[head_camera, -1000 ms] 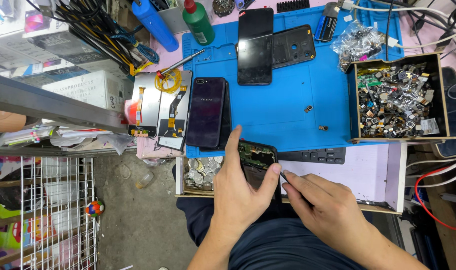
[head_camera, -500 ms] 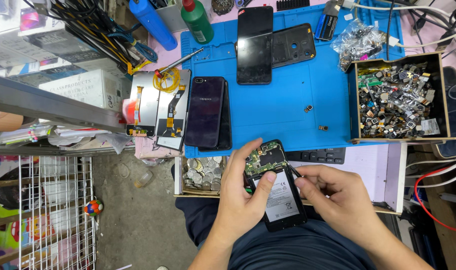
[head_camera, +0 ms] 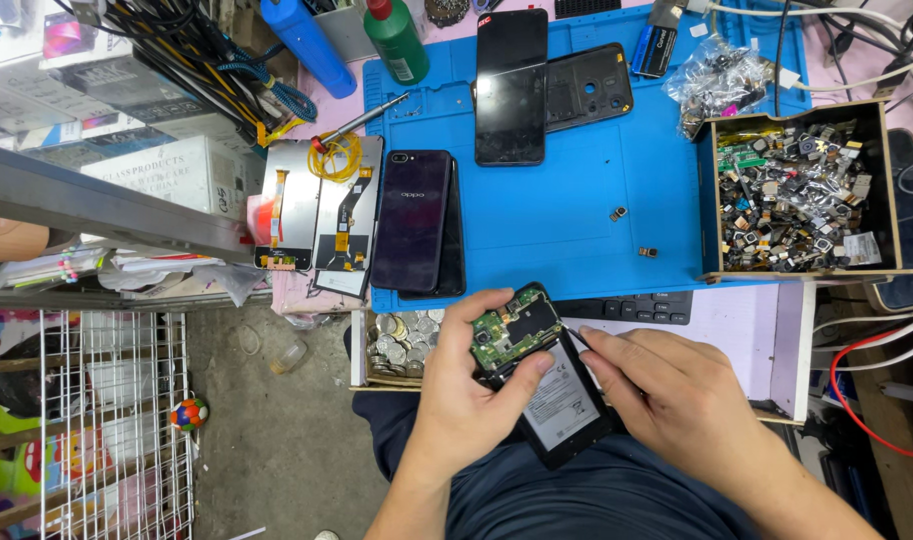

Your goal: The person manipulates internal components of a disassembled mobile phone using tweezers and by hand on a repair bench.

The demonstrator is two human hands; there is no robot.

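The left hand (head_camera: pixel 467 400) cradles an opened phone (head_camera: pixel 542 375) from below, its grip clamped on the phone: thumb across the lower edge of the green circuit board, fingers curled over the top end. The phone sits low in the view, at about six o'clock from the blue mat (head_camera: pixel 577 200), held over the person's lap just off the front edge of the desk (head_camera: pixel 737 330), its back off so that board and pale battery show. The right hand (head_camera: pixel 677 390), at three o'clock from the phone, pinches a thin dark tool (head_camera: pixel 580 340) between thumb and fingers, the grip closed on it, with the tip at the phone's right edge near the board. At nine o'clock from the left hand lies a small tray of coins (head_camera: pixel 397 345). On the mat, at twelve o'clock from the phone, rest a dark glossy phone (head_camera: pixel 412 220) and, further up, a black phone (head_camera: pixel 512 85) beside an empty back cover (head_camera: pixel 589 85). Two small loose parts (head_camera: pixel 632 232) lie on the mat at one o'clock. A wooden box of parts (head_camera: pixel 797 190) stands at two o'clock, and two display panels (head_camera: pixel 322 215) lie at ten o'clock.
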